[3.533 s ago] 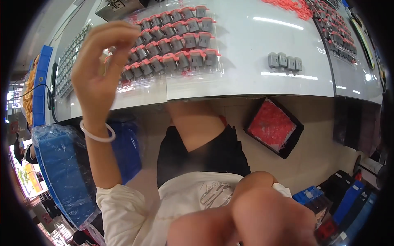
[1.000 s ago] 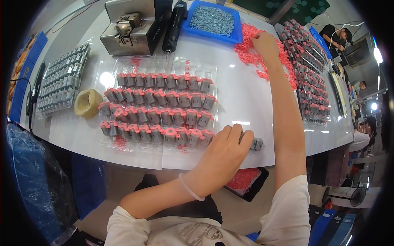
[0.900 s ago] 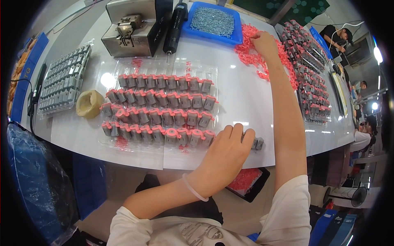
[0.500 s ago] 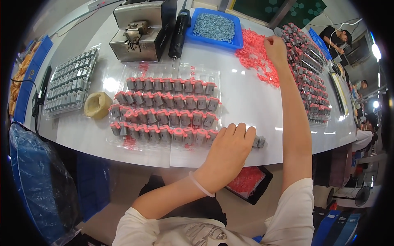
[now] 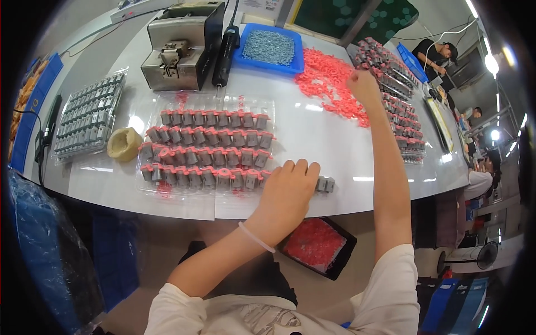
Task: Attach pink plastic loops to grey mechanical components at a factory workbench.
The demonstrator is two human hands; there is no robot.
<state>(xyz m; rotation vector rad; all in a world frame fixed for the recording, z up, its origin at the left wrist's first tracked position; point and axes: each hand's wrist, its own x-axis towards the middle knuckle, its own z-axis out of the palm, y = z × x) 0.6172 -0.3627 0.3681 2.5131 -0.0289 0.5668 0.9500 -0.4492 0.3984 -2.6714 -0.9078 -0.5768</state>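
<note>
My left hand rests with curled fingers at the near right corner of a clear tray. Whatever it grips is hidden beneath the fingers. Just right of them small grey plastic parts stick out on the white table. The tray holds several rows of grey blocks, each topped with a pink plastic piece. My right hand is reached out to the right edge of a loose heap of pink plastic pieces. Its fingers are drawn together, and their tips are too small to show what is between them.
Behind the tray stand a metal dispenser box, a black electric screwdriver and a blue bin of screws. Stacked trays border my right arm. A tape roll and a grey-part tray lie left. Below sits a black box.
The whole view has shifted, so the table things sit further left. Against the heap, my right hand has come slightly nearer to me. My left hand stays by the tray corner.
</note>
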